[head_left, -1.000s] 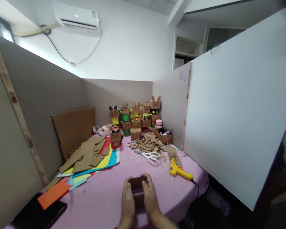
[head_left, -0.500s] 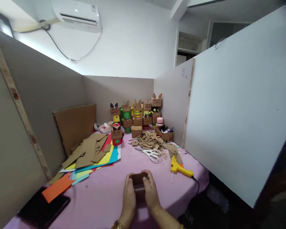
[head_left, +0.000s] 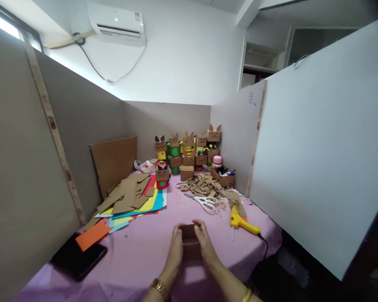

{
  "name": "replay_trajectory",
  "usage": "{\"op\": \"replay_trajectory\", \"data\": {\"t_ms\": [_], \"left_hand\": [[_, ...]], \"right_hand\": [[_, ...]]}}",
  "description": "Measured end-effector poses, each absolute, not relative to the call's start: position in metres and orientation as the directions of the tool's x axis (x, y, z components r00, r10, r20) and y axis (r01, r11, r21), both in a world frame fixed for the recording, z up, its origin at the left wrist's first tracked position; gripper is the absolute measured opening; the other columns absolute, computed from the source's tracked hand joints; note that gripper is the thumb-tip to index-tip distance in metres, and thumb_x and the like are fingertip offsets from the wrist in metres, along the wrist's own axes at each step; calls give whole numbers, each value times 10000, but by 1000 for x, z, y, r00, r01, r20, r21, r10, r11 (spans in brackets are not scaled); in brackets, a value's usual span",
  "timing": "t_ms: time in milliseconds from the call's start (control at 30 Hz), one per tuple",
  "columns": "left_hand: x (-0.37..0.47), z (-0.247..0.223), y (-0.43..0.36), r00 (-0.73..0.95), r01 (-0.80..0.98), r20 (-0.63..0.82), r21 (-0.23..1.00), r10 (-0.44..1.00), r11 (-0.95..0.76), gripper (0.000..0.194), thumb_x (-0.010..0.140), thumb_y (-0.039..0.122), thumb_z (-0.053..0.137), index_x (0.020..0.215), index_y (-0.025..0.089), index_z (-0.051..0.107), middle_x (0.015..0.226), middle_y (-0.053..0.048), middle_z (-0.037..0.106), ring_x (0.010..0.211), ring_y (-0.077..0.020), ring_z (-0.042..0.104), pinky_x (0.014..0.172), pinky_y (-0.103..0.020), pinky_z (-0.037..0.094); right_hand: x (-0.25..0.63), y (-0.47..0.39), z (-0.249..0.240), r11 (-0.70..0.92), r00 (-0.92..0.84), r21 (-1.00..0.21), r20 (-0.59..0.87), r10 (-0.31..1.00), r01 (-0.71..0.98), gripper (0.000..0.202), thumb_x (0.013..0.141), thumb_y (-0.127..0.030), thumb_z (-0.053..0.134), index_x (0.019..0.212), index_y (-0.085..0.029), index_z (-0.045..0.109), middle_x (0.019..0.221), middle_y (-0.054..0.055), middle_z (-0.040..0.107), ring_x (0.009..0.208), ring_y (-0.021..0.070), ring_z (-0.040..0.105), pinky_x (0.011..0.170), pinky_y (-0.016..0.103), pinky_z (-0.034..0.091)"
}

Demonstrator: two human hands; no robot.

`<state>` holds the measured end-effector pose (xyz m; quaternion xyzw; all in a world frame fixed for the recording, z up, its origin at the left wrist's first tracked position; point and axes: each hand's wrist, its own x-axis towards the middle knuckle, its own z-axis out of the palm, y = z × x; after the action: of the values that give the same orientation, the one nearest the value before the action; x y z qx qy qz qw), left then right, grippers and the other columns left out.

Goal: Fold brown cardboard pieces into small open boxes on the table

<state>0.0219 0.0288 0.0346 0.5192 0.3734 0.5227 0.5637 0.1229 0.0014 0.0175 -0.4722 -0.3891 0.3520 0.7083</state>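
Observation:
A small open cardboard frame (head_left: 191, 251) with brown walls is held between my two hands near the front of the table. My left hand (head_left: 176, 247) presses against its left wall, fingers curled round the far corner. On the opposite side my right hand (head_left: 205, 243) grips the right wall, its fingers over the far edge. Pink cloth shows through the middle of the frame. Beyond my hands lie white-handled scissors (head_left: 206, 203), and to the right rests a yellow glue gun (head_left: 244, 223) with a glue stick poking out.
Cardboard cat figures (head_left: 188, 159) stand at the back before a grey partition (head_left: 166, 117). Cardboard scraps (head_left: 204, 185) are heaped behind the scissors. Coloured paper (head_left: 157, 201) and cardboard sheets (head_left: 130, 193) lie left, near a black tablet-like device (head_left: 82, 260). White panel (head_left: 315, 147) at right.
The whole view has shifted, so the scene sits further right. Both hands still hold the cardboard frame, which is tipped slightly, showing more of its near wall.

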Motion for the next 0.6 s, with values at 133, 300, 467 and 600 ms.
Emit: {"op": "replay_trajectory", "data": {"t_ms": [133,300,467,600], "left_hand": [[20,34,29,227,-265,71,964,971,-8,296,749,423,488,950,209,529,891,-35,634,863,-236,610,783,-379,476],[18,31,30,275,-338,93,941,957,6,263,750,389,515,926,195,534,843,-23,636,818,-209,610,764,-352,477],[17,27,33,278,-360,142,932,950,-34,231,817,369,544,932,169,554,867,-18,611,825,-181,590,778,-361,456],[17,25,34,284,-357,164,933,945,-55,233,876,375,519,931,155,568,862,-17,605,816,-175,588,783,-380,454]], "right_hand": [[127,3,16,296,431,-935,190,882,-194,421,796,-547,463,1042,-238,607,1154,42,613,1148,237,495,971,375,371],[129,-1,21,282,375,-923,171,911,-263,289,771,-373,490,1000,-226,589,997,26,669,944,229,610,826,362,463],[130,-3,26,277,346,-927,181,921,-253,237,789,-343,490,967,-210,573,852,6,673,802,203,633,739,347,482],[132,-2,22,303,371,-939,227,901,-163,300,866,-422,503,992,-161,579,904,35,651,810,183,623,757,374,474]]}}
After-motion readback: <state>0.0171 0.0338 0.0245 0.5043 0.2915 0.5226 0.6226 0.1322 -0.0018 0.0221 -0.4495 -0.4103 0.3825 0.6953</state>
